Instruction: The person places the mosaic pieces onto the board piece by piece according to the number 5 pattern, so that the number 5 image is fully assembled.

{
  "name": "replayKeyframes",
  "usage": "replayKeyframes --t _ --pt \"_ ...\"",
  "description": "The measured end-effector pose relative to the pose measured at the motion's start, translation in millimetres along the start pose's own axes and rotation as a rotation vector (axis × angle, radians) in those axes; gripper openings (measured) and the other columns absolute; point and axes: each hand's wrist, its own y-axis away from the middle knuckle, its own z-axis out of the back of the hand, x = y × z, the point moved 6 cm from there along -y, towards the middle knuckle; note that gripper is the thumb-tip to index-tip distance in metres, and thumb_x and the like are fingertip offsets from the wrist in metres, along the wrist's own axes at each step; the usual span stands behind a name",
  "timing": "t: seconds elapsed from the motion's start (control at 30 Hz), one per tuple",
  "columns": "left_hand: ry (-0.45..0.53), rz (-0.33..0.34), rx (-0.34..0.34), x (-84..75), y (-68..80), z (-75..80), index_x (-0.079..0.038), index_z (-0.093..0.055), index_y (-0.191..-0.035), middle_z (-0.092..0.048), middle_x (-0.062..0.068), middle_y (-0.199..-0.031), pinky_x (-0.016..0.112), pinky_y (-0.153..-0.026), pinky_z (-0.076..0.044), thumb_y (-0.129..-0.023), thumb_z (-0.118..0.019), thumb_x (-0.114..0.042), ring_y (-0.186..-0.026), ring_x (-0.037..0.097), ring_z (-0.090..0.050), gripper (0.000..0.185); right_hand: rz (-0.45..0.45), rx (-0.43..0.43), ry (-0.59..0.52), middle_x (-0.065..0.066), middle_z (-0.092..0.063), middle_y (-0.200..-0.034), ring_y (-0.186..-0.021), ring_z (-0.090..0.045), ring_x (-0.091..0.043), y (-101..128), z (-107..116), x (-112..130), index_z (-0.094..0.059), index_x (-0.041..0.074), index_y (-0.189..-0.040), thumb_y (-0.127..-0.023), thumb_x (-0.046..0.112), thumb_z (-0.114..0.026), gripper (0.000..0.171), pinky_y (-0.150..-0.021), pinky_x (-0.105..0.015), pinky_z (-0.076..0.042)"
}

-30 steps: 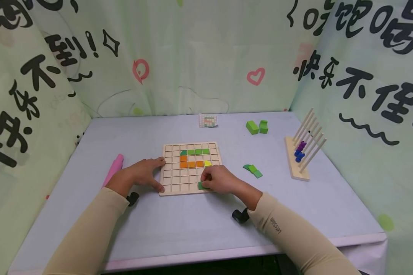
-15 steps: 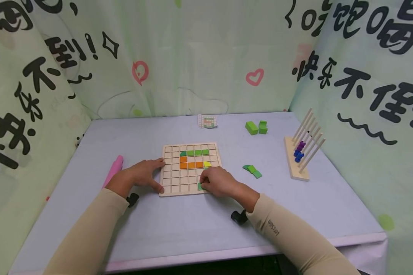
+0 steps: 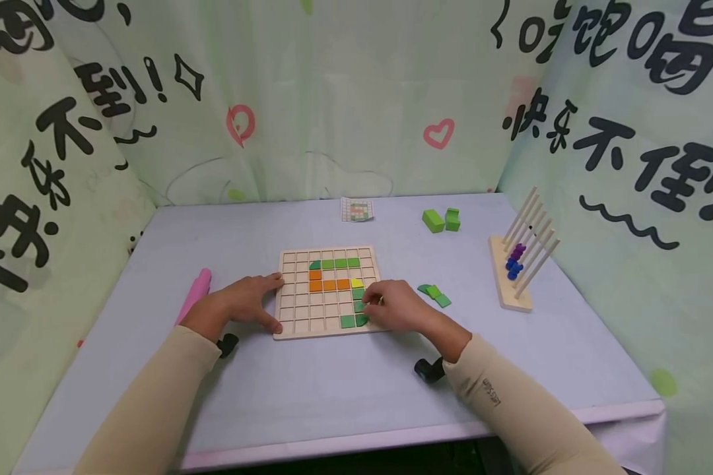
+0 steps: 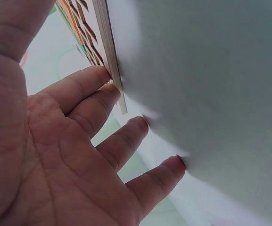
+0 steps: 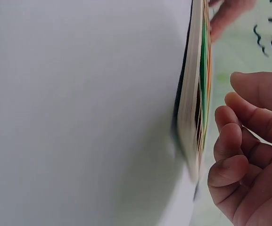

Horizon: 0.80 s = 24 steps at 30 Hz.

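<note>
The left hand (image 3: 243,303) lies flat with fingers spread, bracing the 9 o'clock edge of the wooden grid board (image 3: 291,290) on the bench (image 3: 333,389). The right hand (image 3: 395,307), fingers curled, touches the green tiles (image 3: 358,307) in the board's 4 o'clock corner; whether it pinches one I cannot tell.

The right hand (image 3: 392,309) shifts rightward off the board's near edge, uncovering green tiles (image 3: 358,307) just left of its fingertips.

Black Chinese characters on curtain (image 3: 333,99): "不到!" upper left, "快乐不倒" right side, partly cut off. Small "Let's Slim"-like brand print on right sleeve (image 3: 490,392), barely legible. Card (image 3: 357,210) at surface's far edge: grid, no readable text.
</note>
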Motion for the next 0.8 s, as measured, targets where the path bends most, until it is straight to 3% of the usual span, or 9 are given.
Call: replayKeyframes --t 0.57,0.8 --pt "0.018 0.022 0.011 -2.3 1.7 1.4 -0.011 -0.031 -0.164 -0.022 0.012 -0.173 0.059 -0.126 -0.025 -0.075 -0.093 -0.044 -0.157 0.042 -0.023 0.112 -0.205 -0.126 0.029 -0.007 -0.07 -0.096 -0.089 -0.061 -0.022 32 52 -97 -0.071 0.004 -0.108 -0.095 0.018 -0.073 0.018 -0.078 -0.034 -0.049" --pt "0.011 0.017 0.014 -2.8 2.7 0.1 -0.011 -0.031 -0.164 -0.023 0.013 -0.173 0.058 -0.126 -0.026 -0.076 -0.092 -0.044 -0.157 0.043 -0.024 0.112 -0.316 -0.123 0.044 -0.011 -0.068 -0.101 -0.09 -0.059 -0.024 46 68 -123 -0.069 0.002 -0.113 -0.094 0.026 -0.075 0.032 -0.076 -0.033 -0.048"
